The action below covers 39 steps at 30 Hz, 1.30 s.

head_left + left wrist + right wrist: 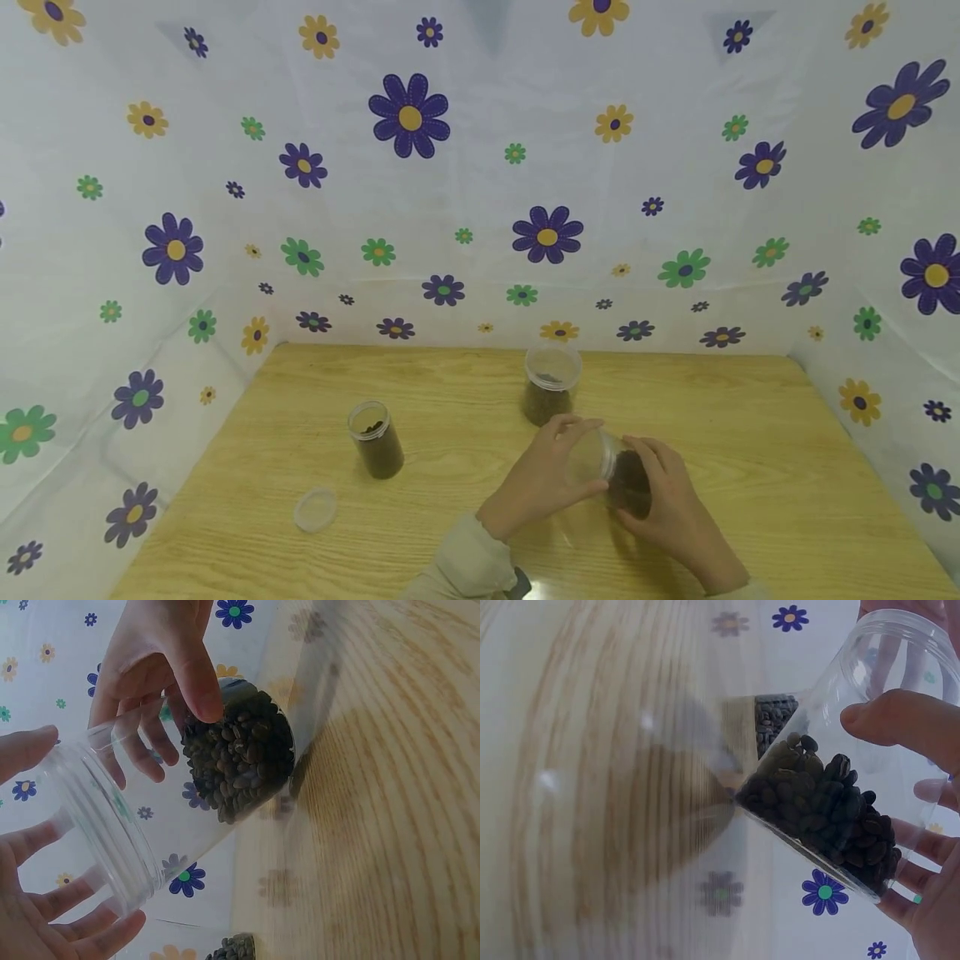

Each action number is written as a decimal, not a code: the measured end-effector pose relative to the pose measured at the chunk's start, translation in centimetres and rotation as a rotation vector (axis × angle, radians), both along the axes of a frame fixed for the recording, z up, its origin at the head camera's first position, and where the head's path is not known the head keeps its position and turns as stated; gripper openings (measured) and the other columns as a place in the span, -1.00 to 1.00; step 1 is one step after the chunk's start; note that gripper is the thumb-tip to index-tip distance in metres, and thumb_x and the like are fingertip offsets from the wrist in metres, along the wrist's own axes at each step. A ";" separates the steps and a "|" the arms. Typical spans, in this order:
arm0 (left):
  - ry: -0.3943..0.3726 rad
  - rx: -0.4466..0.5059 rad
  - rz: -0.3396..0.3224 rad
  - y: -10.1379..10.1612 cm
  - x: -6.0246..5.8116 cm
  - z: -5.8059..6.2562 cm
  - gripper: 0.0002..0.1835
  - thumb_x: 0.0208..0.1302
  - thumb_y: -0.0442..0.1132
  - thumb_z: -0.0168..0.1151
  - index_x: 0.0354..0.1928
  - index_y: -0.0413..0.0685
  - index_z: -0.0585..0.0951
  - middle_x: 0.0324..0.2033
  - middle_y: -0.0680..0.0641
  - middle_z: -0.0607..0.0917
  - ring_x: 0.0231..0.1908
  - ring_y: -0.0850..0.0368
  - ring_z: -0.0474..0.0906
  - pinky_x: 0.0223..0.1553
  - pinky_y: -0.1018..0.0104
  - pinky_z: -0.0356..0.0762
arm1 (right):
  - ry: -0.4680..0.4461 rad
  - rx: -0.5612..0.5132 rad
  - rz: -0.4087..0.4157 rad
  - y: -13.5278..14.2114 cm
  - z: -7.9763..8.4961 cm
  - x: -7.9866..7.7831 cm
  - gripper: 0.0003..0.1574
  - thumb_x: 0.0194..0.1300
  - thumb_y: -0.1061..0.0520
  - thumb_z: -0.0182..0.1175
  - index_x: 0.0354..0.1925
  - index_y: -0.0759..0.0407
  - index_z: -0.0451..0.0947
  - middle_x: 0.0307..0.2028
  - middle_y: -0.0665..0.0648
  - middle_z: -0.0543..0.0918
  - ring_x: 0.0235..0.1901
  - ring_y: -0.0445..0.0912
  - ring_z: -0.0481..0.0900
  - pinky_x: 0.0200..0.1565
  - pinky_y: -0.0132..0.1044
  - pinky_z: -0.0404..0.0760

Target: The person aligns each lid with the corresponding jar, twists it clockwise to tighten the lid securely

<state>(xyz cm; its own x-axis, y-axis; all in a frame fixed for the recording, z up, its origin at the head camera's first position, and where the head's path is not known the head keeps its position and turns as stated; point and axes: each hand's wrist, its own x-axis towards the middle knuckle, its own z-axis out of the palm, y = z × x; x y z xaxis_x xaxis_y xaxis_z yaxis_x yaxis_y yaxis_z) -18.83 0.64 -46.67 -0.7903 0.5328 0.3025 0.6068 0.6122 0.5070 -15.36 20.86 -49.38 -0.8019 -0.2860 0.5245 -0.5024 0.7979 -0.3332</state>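
Observation:
A clear plastic jar (172, 787) partly filled with dark beans (244, 754) is tilted on its lower edge close over the table, its mouth toward the left. My right hand (671, 504) grips its body, thumb on one side and fingers round the other. At the mouth end, my left hand (543, 475) holds the clear lid (94, 832) by its rim, thumb and fingers spread round it. Just behind the hands stands another clear jar (551, 387) with dark contents.
Farther left on the wooden table (247, 467) stands a narrower jar (378, 442) with dark contents and an uncovered mouth. A loose translucent lid (315, 510) lies in front of it. Flower-printed white sheets (480, 192) enclose the table's back and sides.

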 end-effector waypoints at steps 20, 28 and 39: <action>-0.062 0.048 0.021 -0.1 0.4 -0.1 -0.26 0.15 0.13 0.26 0.36 0.24 0.24 0.21 -0.09 0.37 0.14 -0.05 0.43 0.01 0.14 0.57 | 0.144 0.215 -0.121 -1.6 0.6 -0.1 0.14 -0.53 -0.09 0.58 0.08 0.24 0.35 -0.11 0.33 0.48 -0.14 0.20 0.49 -0.33 0.06 0.61; -0.045 0.014 0.034 0.0 0.5 0.0 -0.23 0.14 0.12 0.27 0.37 0.18 0.23 0.20 -0.11 0.38 0.14 -0.04 0.43 0.03 0.18 0.57 | 0.195 0.252 -0.156 -1.8 0.3 -0.4 0.23 -0.62 -0.19 0.60 0.07 0.21 0.33 -0.13 0.31 0.49 -0.15 0.18 0.49 -0.42 0.01 0.59; -0.129 0.044 0.034 -0.2 0.2 -0.2 -0.13 0.12 0.11 0.29 0.43 0.17 0.12 0.23 -0.12 0.35 0.16 -0.06 0.42 0.07 0.09 0.54 | 0.173 0.235 -0.168 -1.9 0.3 -0.3 0.21 -0.59 -0.20 0.58 0.09 0.17 0.35 -0.11 0.28 0.47 -0.11 0.16 0.46 -0.39 0.00 0.56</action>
<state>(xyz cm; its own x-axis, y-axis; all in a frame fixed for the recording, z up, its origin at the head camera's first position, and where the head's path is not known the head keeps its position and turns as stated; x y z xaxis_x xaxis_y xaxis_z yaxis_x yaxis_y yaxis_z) -18.60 0.47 -46.82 -0.8415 0.4935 0.2200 0.5142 0.6065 0.6064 -15.66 18.93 -49.06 -0.7529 -0.2871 0.5922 -0.3908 0.9190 -0.0513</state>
